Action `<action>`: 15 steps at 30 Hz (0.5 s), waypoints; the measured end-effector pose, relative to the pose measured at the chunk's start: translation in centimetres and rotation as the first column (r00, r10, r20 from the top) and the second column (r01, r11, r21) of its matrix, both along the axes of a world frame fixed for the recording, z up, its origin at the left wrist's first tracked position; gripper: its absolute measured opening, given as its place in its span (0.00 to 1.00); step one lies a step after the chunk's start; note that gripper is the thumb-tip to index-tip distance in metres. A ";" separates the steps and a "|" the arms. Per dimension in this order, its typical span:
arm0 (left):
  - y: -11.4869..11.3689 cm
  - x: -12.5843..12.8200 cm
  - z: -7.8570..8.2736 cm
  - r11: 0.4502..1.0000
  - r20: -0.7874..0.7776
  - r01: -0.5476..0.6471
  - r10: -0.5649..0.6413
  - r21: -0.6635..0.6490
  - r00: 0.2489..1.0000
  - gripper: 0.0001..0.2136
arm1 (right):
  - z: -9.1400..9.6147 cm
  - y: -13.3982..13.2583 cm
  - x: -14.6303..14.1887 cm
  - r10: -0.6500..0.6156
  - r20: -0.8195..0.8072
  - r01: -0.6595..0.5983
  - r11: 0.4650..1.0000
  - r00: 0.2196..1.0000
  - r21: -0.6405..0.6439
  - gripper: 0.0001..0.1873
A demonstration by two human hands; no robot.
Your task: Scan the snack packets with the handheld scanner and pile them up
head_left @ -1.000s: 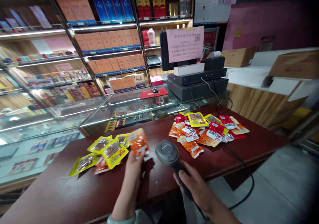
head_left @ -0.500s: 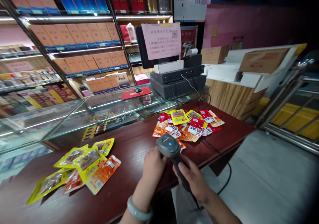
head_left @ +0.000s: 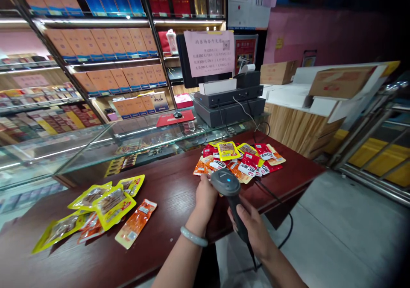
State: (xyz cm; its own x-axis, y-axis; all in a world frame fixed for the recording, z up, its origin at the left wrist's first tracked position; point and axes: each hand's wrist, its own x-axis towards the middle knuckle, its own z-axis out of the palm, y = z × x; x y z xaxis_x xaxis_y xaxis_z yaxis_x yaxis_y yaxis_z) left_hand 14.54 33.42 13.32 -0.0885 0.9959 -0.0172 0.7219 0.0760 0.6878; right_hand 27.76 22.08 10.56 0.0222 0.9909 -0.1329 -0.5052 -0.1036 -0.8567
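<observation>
1. Right hand (head_left: 253,224): closed; the handle of a dark scanner (head_left: 226,183) is being gripped, head uppermost, with a small blue light being shown on top.
2. Left hand (head_left: 205,200): being held just beside the scanner head, near the front of the packet pile (head_left: 250,162). Its fingertips are being partly hidden by the scanner; whether anything is being gripped cannot be told. A pale bangle (head_left: 194,237) is being worn on this wrist.
3. Packet pile: red, orange and yellow packets are being supported, overlapping, on the far right part of the dark red table (head_left: 171,213).
4. Left group: four yellow packets (head_left: 115,207) are being seen overlapping, with an orange-red packet (head_left: 91,228) being partly covered by them.
5. A single orange packet (head_left: 137,224) is being supported flat on the table, just right of that group.
6. A black cable (head_left: 290,228) is being seen hanging past the table's edge.
</observation>
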 end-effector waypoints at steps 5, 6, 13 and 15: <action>-1.6 -4.2 -0.3 0.995 0.151 -0.098 0.094 0.024 0.984 0.15 | 0.7 -0.6 -0.6 0.032 0.021 -0.032 0.999 0.999 -0.003 0.43; -2.1 -5.2 -0.2 0.993 0.152 -0.111 0.103 0.047 0.983 0.15 | 0.9 -0.7 -0.9 0.049 0.036 -0.049 0.999 0.998 0.008 0.43; -5.1 -10.6 0.3 0.968 0.227 -0.204 0.168 0.145 0.959 0.12 | 1.1 -1.5 -4.1 0.230 0.070 -0.232 0.972 0.971 0.025 0.35; -5.4 -11.7 -0.1 0.964 0.247 -0.217 0.176 0.152 0.953 0.11 | 0.9 -1.7 -5.0 0.279 0.068 -0.281 0.959 0.958 0.024 0.35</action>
State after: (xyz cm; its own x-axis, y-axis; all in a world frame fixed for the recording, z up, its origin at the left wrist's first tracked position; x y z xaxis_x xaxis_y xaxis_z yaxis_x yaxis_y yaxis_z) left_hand 2.88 28.03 13.20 -0.2970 0.9482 0.1126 0.5258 0.0640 0.8482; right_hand 22.78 20.38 11.46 -0.2496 0.9624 -0.1071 -0.4049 -0.2041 -0.8913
